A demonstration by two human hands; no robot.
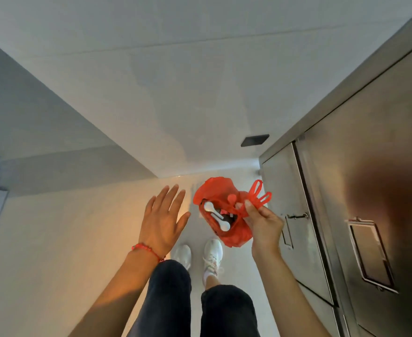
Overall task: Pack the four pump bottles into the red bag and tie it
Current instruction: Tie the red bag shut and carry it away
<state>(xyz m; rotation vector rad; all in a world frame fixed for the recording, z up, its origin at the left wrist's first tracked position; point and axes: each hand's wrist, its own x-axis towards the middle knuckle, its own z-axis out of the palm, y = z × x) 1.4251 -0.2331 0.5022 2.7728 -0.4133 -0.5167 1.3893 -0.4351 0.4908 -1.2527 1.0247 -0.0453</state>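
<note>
Two white pump heads point(216, 216) in crinkly red bag point(224, 210).

Pale, glossy floor point(83, 229), warm orange light patch on its left part. Two white sneakers point(197, 254) stand directly on it, side by side, toes pointing away. Steel cabinet point(346, 215) meets the floor along the right edge; white wall rises behind.
</note>
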